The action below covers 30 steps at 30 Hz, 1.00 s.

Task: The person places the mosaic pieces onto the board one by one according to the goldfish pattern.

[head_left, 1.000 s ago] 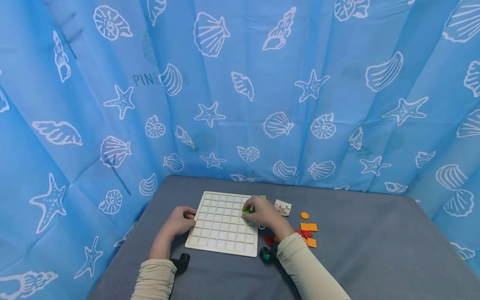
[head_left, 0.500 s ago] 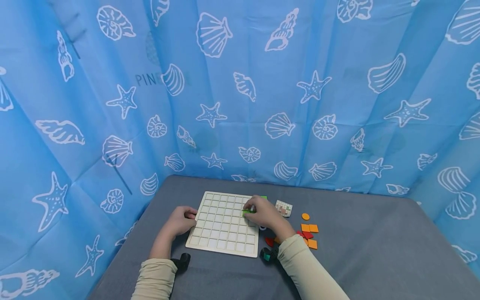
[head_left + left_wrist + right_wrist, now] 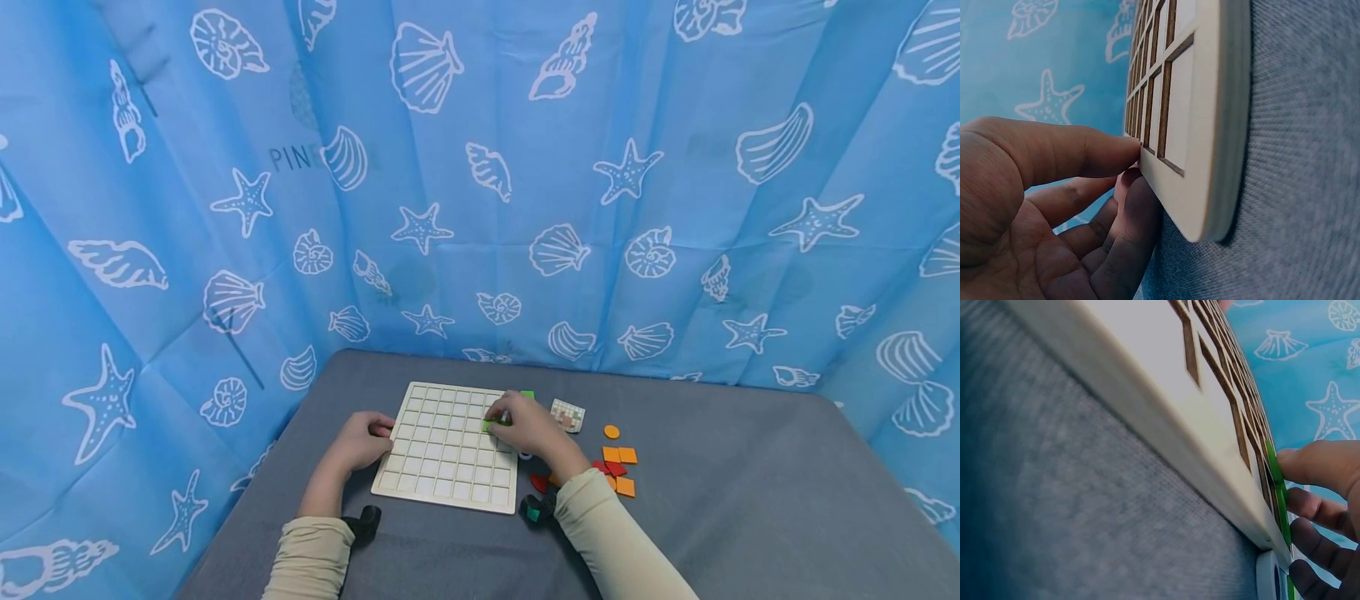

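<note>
A pale wooden board point(image 3: 442, 497) with a grid of square recesses lies on the grey cloth. At its left edge my left hand point(image 3: 362, 440) holds the rim, thumb on top point(image 3: 1110, 153) and fingers curled against the side in the left wrist view. My right hand point(image 3: 528, 425) is over the board's right side, thumb and fingertips on a green tile point(image 3: 487, 426). The right wrist view shows green pieces point(image 3: 1282, 515) low against the grid under those fingertips point(image 3: 1300, 531). Part of the green is hidden behind the hand.
Right of the board lie orange squares point(image 3: 624, 487), an orange disc point(image 3: 611, 432) and red pieces point(image 3: 615, 469). A small card with a coloured grid point(image 3: 567, 416) is farther back, near another green piece point(image 3: 528, 395). A white ring-like piece point(image 3: 1266, 575) sits against the board's edge. A blue shell-print curtain point(image 3: 480, 208) stands behind.
Both hands stay almost in place. The right fingertips shift only slightly on the green tile; the board and loose pieces stay where they were.
</note>
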Tool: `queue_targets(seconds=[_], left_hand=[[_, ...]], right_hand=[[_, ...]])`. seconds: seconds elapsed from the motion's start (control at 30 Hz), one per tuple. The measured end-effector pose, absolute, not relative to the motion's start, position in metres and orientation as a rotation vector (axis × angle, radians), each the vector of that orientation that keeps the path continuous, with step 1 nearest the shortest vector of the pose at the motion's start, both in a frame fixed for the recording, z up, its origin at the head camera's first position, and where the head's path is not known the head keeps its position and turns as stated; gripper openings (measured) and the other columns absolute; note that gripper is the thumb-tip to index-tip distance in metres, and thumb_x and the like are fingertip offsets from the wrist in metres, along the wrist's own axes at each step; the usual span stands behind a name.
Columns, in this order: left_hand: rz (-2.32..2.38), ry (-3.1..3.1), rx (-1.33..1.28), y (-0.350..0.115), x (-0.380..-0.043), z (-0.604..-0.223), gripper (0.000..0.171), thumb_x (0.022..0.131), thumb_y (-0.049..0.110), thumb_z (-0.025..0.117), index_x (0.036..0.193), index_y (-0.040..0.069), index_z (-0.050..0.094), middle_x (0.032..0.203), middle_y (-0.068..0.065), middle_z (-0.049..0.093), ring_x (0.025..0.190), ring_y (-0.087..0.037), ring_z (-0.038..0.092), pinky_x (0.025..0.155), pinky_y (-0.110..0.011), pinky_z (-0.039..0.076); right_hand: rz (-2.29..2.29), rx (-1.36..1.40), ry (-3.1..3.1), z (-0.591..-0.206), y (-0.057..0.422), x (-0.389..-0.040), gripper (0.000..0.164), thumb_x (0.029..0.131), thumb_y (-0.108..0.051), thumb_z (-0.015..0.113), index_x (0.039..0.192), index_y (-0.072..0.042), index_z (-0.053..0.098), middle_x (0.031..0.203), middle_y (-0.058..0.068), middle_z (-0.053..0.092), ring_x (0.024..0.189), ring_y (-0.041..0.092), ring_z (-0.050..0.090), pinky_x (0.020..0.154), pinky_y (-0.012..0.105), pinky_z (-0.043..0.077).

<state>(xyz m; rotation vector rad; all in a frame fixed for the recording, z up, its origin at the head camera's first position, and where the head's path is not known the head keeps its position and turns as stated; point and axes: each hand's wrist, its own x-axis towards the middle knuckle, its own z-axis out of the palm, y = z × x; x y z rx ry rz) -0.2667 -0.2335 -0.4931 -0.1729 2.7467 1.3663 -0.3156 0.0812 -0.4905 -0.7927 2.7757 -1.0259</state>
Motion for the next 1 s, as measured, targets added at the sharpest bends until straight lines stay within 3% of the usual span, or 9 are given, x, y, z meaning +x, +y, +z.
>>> queue_targets(seconds=[0.5,0.8,1.0], left_hand=[[1.354,2.754,-0.201,-0.234,-0.269,-0.497,0.037,0.086,-0.003,0.067,0.123,-0.006,0.07,0.101,-0.014,0.065,0.089,-0.025,0.061,0.075,-0.035,0.051],[1.374,2.743,-0.199,-0.232,-0.267,-0.495,0.037,0.086,-0.003,0.067,0.122,-0.006,0.071,0.101,-0.014,0.066,0.089,-0.025,0.061,0.074,-0.033,0.051],[1.388,2.739,-0.179,-0.233,-0.266,-0.493,0.038,0.085,-0.004,0.065,0.123,-0.008,0.07,0.1,-0.016,0.066,0.088,-0.025,0.061,0.073,-0.035,0.051]], right_hand=[[-1.007,-0.801,2.793,-0.493,0.081,-0.316,0.013,0.099,-0.019,0.074,0.11,-0.015,0.081,0.105,0.002,0.066,0.086,0.012,0.06,0.073,0.035,0.051],[-1.185,-0.789,2.759,-0.486,0.096,-0.321,0.019,0.101,-0.012,0.07,0.117,-0.006,0.079,0.108,0.008,0.067,0.081,0.016,0.054,0.071,0.033,0.047],[-1.16,-0.682,2.831,-0.485,0.11,-0.33,0.019,0.099,-0.012,0.072,0.117,-0.007,0.079,0.109,0.008,0.067,0.084,0.017,0.054,0.073,0.035,0.047]])
